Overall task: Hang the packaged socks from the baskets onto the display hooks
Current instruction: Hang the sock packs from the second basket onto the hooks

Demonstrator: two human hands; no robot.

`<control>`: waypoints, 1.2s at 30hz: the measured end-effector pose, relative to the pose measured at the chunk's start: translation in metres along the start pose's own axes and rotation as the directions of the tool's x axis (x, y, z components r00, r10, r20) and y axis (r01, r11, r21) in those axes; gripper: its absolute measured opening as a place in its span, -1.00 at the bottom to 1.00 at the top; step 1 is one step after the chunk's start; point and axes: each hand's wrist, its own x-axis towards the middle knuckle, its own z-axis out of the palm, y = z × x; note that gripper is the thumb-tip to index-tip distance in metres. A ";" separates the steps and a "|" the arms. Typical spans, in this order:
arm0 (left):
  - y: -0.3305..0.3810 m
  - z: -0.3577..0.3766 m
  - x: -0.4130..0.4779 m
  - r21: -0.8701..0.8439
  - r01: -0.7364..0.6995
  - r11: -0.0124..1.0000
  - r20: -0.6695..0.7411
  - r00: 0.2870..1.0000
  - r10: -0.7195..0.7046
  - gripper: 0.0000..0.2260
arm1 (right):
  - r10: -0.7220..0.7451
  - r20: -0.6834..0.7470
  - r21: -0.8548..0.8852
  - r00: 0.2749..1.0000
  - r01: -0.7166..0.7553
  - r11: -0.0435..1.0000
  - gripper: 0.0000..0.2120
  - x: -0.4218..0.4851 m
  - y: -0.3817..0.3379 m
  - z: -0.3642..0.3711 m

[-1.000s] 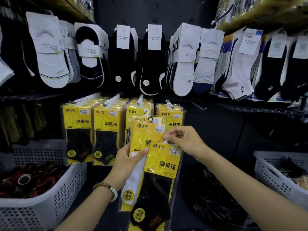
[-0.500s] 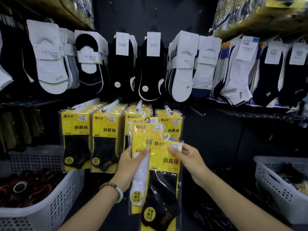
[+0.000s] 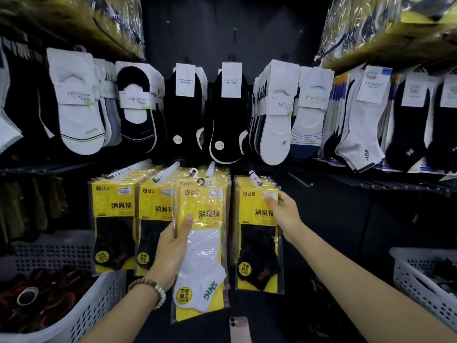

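Dark shop wall: loose socks (image 3: pixel 79 107) hang in rows above, white hooks (image 3: pixel 254 178) loaded with yellow packs below.

Item: white sock pack (image 3: pixel 202 253). It has a clear sleeve, a yellow card with black print, a white ankle sock with green lettering and a small black hanger on top. My left hand (image 3: pixel 173 248) grips its left edge and holds it upright before the hung packs.

Item: black sock pack (image 3: pixel 259 243), hanging on the rightmost hook. My right hand (image 3: pixel 284 214) pinches its upper right corner.

White basket (image 3: pixel 99 305) low on my left.

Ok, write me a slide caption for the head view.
Left hand holds a white-sock pack while right hand pinches the corner of a black-sock pack on the rightmost hook.
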 end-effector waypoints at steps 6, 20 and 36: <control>0.002 0.003 0.003 -0.025 0.012 1.000 -0.004 1.000 -0.012 -0.56 | -0.006 -0.296 -0.184 0.955 -0.051 0.982 -0.71 0.026 0.021 0.011; 0.010 0.027 -0.026 -0.147 0.094 0.985 0.053 0.995 -0.087 -0.83 | 0.013 0.201 0.005 0.980 -0.014 1.000 -0.78 -0.079 0.006 0.025; 0.018 0.004 -0.010 0.127 -0.047 0.991 -0.031 0.998 0.051 -0.88 | 0.031 -0.187 0.030 0.982 -0.026 0.999 -0.97 -0.042 0.008 -0.028</control>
